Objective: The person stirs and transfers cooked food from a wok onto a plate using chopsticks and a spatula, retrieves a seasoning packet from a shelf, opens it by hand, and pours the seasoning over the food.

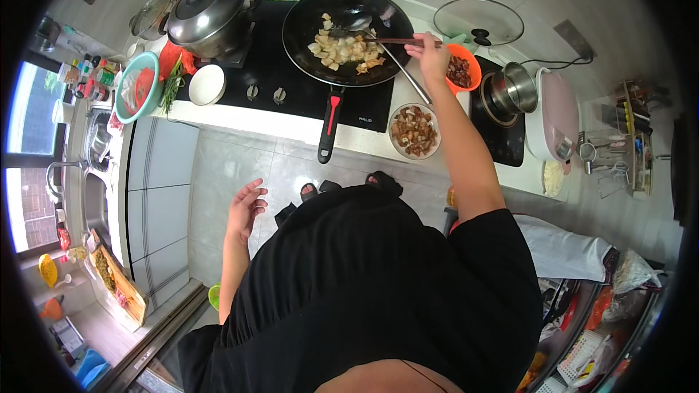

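Note:
My right hand [429, 54] is closed round the ends of brown chopsticks [389, 40], whose far part reaches over the black wok [298, 44]. Pale chunks of food [342, 51] lie in the wok, and a metal ladle [400, 65] rests in it with its handle over the rim. The wok's black and red handle [330, 124] points toward me. Beside my right hand is an orange bowl [475, 65] of dark red pieces, and nearer me a bowl of brown pieces [414, 132]. My left hand [249, 205] hangs over the floor, fingers apart, holding nothing.
A lidded steel pot [207, 14] stands at the hob's left, with a white bowl [207, 85] and a teal basin [138, 87] nearby. To the right are a glass lid [478, 18], a small steel pot [515, 87] and a pink and white appliance [557, 113].

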`<action>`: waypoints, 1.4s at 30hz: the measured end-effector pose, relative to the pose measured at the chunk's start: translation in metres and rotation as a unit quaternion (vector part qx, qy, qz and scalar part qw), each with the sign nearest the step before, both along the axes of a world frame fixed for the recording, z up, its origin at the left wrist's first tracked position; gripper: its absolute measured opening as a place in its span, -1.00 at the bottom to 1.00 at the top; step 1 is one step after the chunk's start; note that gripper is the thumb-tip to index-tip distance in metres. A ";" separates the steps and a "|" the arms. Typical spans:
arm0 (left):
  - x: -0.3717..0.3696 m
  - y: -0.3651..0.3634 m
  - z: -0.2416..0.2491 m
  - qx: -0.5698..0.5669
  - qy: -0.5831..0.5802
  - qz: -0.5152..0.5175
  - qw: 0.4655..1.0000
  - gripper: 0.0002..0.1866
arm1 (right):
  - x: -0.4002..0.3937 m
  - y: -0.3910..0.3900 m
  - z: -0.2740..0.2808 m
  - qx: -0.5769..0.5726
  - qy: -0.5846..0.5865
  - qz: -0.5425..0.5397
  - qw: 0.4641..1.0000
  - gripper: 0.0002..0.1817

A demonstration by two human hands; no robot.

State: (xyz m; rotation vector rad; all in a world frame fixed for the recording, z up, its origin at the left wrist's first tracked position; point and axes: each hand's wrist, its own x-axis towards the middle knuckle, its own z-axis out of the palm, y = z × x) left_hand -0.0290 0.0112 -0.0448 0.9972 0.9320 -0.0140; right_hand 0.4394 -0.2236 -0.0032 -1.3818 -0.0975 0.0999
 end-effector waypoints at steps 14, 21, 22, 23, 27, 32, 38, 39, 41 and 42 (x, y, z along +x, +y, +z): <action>0.034 0.005 0.006 0.012 -0.015 -0.069 0.997 -0.67 | -0.042 -0.041 0.002 0.062 0.089 -0.080 0.991 -0.62; 0.036 0.002 0.003 0.005 -0.016 -0.078 0.997 -0.68 | -0.042 -0.085 0.003 0.181 0.185 -0.100 0.961 -0.71; 0.036 0.002 0.002 0.006 -0.014 -0.077 0.997 -0.68 | -0.044 -0.094 0.006 0.195 0.188 -0.096 0.958 -0.72; 0.036 0.003 0.001 0.007 -0.013 -0.076 0.997 -0.68 | -0.050 -0.105 0.010 0.207 0.199 -0.103 0.952 -0.73; 0.036 0.002 0.002 0.009 0.000 -0.071 0.997 -0.68 | -0.087 -0.159 0.028 0.218 0.210 -0.129 0.944 -0.72; 0.034 0.001 0.001 0.007 0.019 -0.071 0.997 -0.69 | -0.137 -0.243 0.022 0.223 0.260 -0.174 0.923 -0.78; 0.043 0.004 0.002 0.014 0.022 -0.091 0.995 -0.69 | -0.197 -0.321 -0.016 0.263 0.276 -0.215 0.899 -0.79; 0.046 0.003 0.006 0.016 0.026 -0.096 0.995 -0.69 | -0.203 -0.328 -0.027 0.271 0.278 -0.218 0.895 -0.78; 0.053 0.003 0.009 0.019 0.027 -0.109 0.993 -0.68 | -0.211 -0.326 -0.045 0.267 0.294 -0.240 0.886 -0.77; 0.056 0.003 0.010 0.019 0.026 -0.117 0.993 -0.67 | -0.214 -0.323 -0.056 0.265 0.302 -0.250 0.881 -0.77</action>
